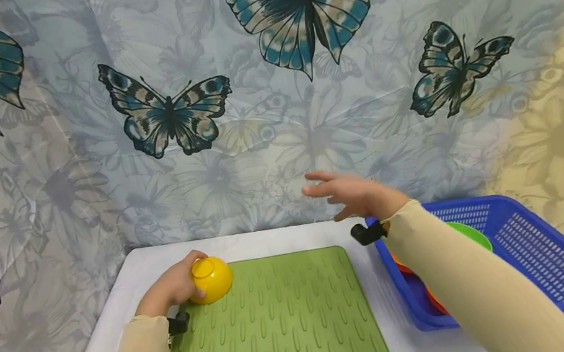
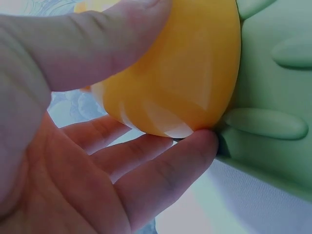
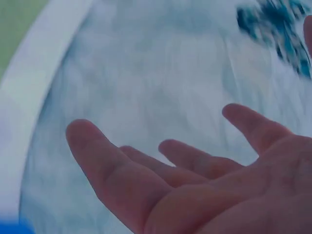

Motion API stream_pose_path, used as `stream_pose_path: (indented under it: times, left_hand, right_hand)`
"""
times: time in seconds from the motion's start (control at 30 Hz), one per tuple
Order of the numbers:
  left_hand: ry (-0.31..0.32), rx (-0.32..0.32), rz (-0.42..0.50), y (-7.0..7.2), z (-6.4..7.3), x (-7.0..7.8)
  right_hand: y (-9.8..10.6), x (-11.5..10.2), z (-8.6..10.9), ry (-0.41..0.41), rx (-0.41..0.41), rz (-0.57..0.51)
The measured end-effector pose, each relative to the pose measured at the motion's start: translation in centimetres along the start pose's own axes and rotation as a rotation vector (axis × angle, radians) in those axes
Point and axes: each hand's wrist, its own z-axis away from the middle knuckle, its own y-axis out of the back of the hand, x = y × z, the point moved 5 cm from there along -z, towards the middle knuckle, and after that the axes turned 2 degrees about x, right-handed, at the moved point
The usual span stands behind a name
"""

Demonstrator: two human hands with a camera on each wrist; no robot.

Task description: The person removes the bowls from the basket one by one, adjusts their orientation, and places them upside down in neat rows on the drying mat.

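Nothing readable on any surface
No text, label, brand or number can be read on the yellow bowl (image 1: 217,283), green mat (image 1: 284,317), blue basket (image 1: 546,261) or butterfly-printed cloth (image 1: 278,151); the black wrist mount (image 1: 367,233) is small in the head view, so faint marks might escape notice.

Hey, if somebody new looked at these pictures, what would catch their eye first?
Probably the big teal butterflies on the backdrop, one of them at top centre of the head view. Next, the bright yellow bowl, held base up by the left hand at the far left corner of the green mat. Then the blue basket at the right, partly hidden by the right sleeve.
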Motion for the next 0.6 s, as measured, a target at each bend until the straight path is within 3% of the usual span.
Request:
stream_pose_path:
  times: [0.27, 0.6]
  left_hand:
    - [0.008, 0.001, 0.011, 0.2, 0.1, -0.5]
    - [0.012, -0.006, 0.021, -0.1, 0.2, -0.3]
  right_hand:
    - [10.3, 2.8, 6.1, -0.03, 0.048, -0.008]
    - [19.7, 8.6, 13.8, -0.073, 0.046, -0.013]
